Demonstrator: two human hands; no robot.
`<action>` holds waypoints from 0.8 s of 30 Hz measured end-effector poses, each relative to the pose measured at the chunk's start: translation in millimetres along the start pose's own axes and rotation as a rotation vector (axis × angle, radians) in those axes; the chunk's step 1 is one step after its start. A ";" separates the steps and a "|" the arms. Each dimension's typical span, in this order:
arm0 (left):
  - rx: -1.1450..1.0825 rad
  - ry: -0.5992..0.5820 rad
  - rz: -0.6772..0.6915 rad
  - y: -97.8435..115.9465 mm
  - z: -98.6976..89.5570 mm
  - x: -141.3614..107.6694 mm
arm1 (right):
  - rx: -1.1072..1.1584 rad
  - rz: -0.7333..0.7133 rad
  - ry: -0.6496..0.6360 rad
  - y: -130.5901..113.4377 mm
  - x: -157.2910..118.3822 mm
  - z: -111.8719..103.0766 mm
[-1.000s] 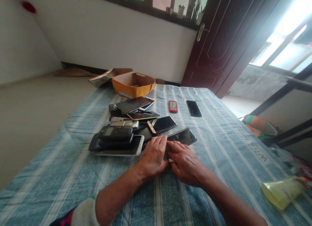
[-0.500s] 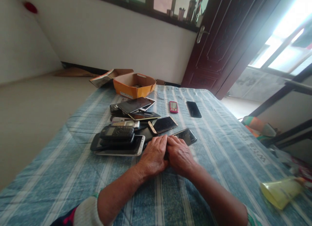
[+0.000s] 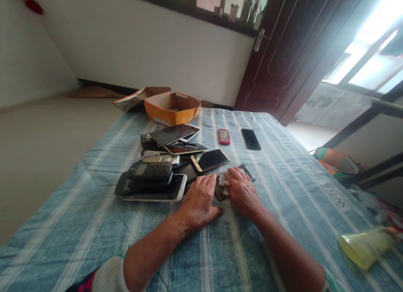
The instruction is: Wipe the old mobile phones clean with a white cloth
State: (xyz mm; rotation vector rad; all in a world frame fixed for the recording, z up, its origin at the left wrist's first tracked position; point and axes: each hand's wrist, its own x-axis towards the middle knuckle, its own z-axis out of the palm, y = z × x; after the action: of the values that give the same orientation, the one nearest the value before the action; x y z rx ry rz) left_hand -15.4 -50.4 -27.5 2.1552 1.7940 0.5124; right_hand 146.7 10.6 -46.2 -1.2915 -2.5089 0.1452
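Observation:
A dark smartphone (image 3: 249, 173) lies flat on the tablecloth, partly covered by my hands. My right hand (image 3: 242, 190) presses a crumpled white tissue or cloth (image 3: 223, 182) onto its surface, fingers bent over it. At the phone's left end rests my left hand (image 3: 201, 199), fingers stretched out and thumb apart. Just beyond my hands is a gold-edged smartphone (image 3: 210, 160). To the left, a black keypad phone (image 3: 150, 171) sits atop other phones, with a white-edged smartphone (image 3: 179, 189) beneath.
More phones lie piled farther back, a dark tablet-like one (image 3: 171, 134) on top. A pink phone (image 3: 224, 136) and a black smartphone (image 3: 251, 139) lie apart at the right. An open orange box (image 3: 171, 115) stands at the far edge. A yellow translucent tube (image 3: 365, 246) lies at the right.
My right hand has slid right along the phone, away from my left hand, uncovering the white tissue or cloth and part of the phone. My left hand stays nearly in place, its thumb now showing.

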 end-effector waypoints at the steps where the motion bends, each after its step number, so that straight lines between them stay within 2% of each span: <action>1: 0.001 -0.001 0.000 0.1 -0.3 -0.1 | 0.002 0.025 0.013 7.1 0.0 0.3; 5: 0.010 0.004 0.008 0.5 -0.7 0.0 | -0.022 0.152 0.082 33.3 -0.6 3.3; 9: 0.027 -0.010 0.003 1.2 -0.9 0.6 | -0.022 0.223 0.113 42.2 -3.5 6.9; 24: 0.032 -0.024 0.012 1.1 -0.1 1.6 | 0.088 0.028 0.118 5.2 -33.4 12.5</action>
State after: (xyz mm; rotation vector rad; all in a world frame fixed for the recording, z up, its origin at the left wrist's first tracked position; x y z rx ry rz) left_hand -14.2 -49.0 -26.8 2.1858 1.7895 0.4613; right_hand 164.8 -12.7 -66.9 -1.2625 -2.3601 0.1778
